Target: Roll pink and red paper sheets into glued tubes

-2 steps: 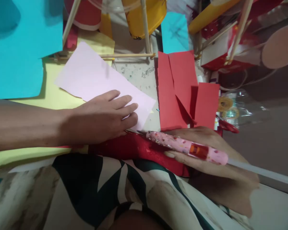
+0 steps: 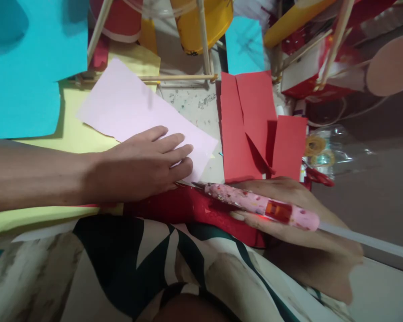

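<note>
My left hand [image 2: 137, 167] lies flat, fingers stretched out, on a pale pink paper sheet [image 2: 127, 107] that rests on yellow paper [image 2: 70, 129]. My right hand [image 2: 289, 214] is closed around a pink speckled cutter knife [image 2: 262, 205] with a red slider; its tip points left toward my left fingertips. The blade meets a dark red paper [image 2: 188, 208] that lies along the near edge under both hands. Several red paper strips [image 2: 251, 120] lie just beyond the knife.
Blue paper [image 2: 30, 67] covers the far left, with another blue piece [image 2: 245, 44] at the back. Red and yellow cups [image 2: 201, 22] stand among wooden sticks [image 2: 174, 78]. A clear bag of rubber bands [image 2: 325, 150] lies at right. Patterned cloth [image 2: 137, 268] covers my lap.
</note>
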Demonstrator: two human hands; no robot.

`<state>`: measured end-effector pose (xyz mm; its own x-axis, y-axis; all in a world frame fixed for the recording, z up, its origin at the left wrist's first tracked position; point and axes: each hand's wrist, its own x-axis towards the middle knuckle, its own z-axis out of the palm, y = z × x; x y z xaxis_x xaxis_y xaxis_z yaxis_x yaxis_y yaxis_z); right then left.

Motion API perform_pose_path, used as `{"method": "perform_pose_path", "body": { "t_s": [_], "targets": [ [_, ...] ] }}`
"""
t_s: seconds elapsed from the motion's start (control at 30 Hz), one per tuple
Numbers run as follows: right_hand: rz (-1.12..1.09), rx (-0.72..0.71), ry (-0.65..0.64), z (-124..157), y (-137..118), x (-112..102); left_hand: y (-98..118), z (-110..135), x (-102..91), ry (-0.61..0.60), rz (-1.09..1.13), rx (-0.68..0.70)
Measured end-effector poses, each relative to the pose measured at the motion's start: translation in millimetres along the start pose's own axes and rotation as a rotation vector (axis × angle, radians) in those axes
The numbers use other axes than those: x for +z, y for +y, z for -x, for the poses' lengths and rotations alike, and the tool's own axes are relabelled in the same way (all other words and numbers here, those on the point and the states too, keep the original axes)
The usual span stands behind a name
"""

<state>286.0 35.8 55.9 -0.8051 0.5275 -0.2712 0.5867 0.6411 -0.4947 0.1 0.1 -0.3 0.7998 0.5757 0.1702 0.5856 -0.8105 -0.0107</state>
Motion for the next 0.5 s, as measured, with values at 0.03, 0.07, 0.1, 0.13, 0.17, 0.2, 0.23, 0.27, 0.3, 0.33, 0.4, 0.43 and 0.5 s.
{"method": "perform_pose_path", "body": {
  "t_s": [0.03,0.07,0.1,0.13,0.17,0.2,0.23,0.27,0.3,0.33,0.4,0.43,0.5],
  "targets": [
    [-0.003,-0.004,0.008,0.6,0.3,0.6,0.1,0.0,0.2,0.003,0.003,0.000],
    [-0.013,0.006,0.010,0.8,0.2,0.7,0.2,0.1,0.4,0.004,0.007,-0.002],
    [-0.025,0.023,0.009,0.7,-0.2,0.5,0.4,0.2,0.5,0.004,0.012,-0.004],
    [-0.039,0.040,0.008,0.3,-0.7,0.0,0.5,0.3,0.4,0.005,0.018,-0.008],
    [-0.052,0.066,0.003,-0.3,-1.3,-0.8,0.6,0.4,0.3,0.006,0.024,-0.012],
    [-0.064,0.089,-0.003,-0.9,-1.8,-1.8,0.6,0.5,0.1,0.004,0.031,-0.014],
    [-0.073,0.110,-0.009,-1.5,-2.2,-2.8,0.6,0.5,-0.2,0.003,0.036,-0.015],
    [-0.077,0.128,-0.011,-2.0,-2.7,-3.7,0.5,0.4,-0.4,0.001,0.039,-0.013],
    [-0.080,0.152,-0.013,-2.4,-3.2,-4.5,0.4,0.3,-0.6,-0.003,0.040,-0.012],
    [-0.087,0.177,-0.020,-2.8,-3.8,-4.9,0.3,0.1,-0.8,-0.006,0.038,-0.009],
    [-0.112,0.231,-0.004,-3.4,-5.4,-4.9,0.3,-0.3,-1.0,-0.014,0.025,-0.005],
    [-0.134,0.269,0.006,-3.6,-6.1,-4.4,0.3,-0.4,-1.1,-0.017,0.016,-0.004],
    [-0.209,0.330,0.032,-3.4,-6.7,-2.7,0.3,-0.6,-1.1,-0.025,-0.001,-0.002]
  ]
}}
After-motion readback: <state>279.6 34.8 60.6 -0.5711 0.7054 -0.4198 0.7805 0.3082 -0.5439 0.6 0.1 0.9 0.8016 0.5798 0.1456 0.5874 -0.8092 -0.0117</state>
